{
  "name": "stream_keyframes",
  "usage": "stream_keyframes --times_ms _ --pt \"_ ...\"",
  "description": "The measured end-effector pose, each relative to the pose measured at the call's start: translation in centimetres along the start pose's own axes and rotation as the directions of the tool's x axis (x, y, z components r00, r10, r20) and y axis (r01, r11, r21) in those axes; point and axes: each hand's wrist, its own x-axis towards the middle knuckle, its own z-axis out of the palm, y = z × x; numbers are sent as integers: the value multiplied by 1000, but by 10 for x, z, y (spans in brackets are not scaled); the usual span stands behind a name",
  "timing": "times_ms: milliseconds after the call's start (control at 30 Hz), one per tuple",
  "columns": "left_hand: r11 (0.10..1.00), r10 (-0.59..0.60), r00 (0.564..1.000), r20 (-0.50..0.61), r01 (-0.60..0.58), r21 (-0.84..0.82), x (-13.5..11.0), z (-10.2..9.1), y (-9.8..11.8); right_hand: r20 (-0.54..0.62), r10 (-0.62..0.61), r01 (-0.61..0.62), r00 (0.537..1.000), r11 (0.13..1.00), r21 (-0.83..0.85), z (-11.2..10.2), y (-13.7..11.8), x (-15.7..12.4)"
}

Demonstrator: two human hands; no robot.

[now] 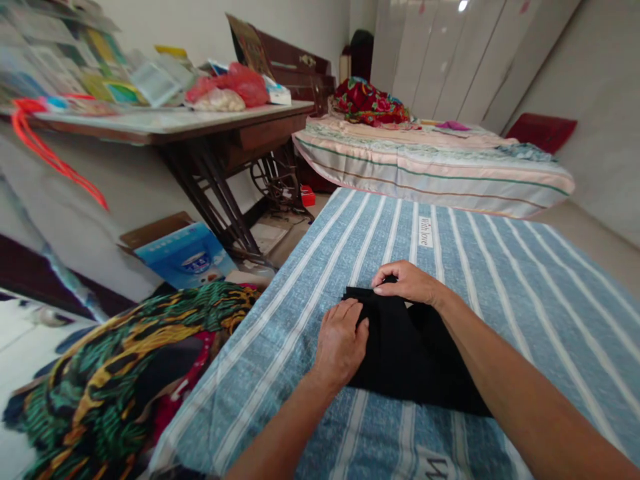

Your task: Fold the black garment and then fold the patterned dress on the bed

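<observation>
A piece of black cloth, probably a garment, lies partly folded on a blue-and-white striped cover. My left hand rests flat on the cloth's left edge with its fingers stretched forward. At the far edge, my right hand pinches the fabric between thumb and fingers, lifting it slightly. My right forearm hides part of the cloth's right side.
To the left, a knitted green, black and yellow textile lies in a heap near a blue box. A sewing-machine table holds red plastic bags. Beyond is a bed with a pale striped sheet.
</observation>
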Motion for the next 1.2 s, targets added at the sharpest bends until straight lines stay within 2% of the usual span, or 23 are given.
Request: stream_keyframes --times_ms 133,233,300,367,467,567,700,833,1000,1200 --pt "995 -49 999 12 49 -87 19 -8 -12 -15 3 -2 1000 999 40 -1 -2 -1" --pt "993 -32 986 165 51 -108 43 -16 -15 -27 15 -13 1000 998 59 -1 -3 -3" --pt "989 8 952 307 38 -144 59 -19 -15 -27 33 -30 999 996 86 -1 -3 -5" --pt "980 45 914 403 37 -193 72 -19 -14 -23 50 -47 998 992 116 -2 -4 -6" --pt "950 108 868 484 54 -309 85 -14 -19 -28 74 -70 997 988 141 -2 -5 -8" --pt "889 156 829 537 119 -442 89 -9 -27 -42 91 -85 995 986 144 -2 -4 -9" --pt "794 149 809 568 244 -557 86 -3 -35 -50 90 -79 995 977 197 -1 0 -9" --pt "704 96 824 558 340 -623 82 -2 -37 -44 79 -69 996 980 186 -2 4 -9" --pt "604 37 832 554 423 -676 77 -3 -35 5 96 -96 995 992 83 -6 -1 -5" --pt "522 -2 858 513 439 -731 73 -1 -32 148 115 -85 982 978 -193 -10 -26 8"
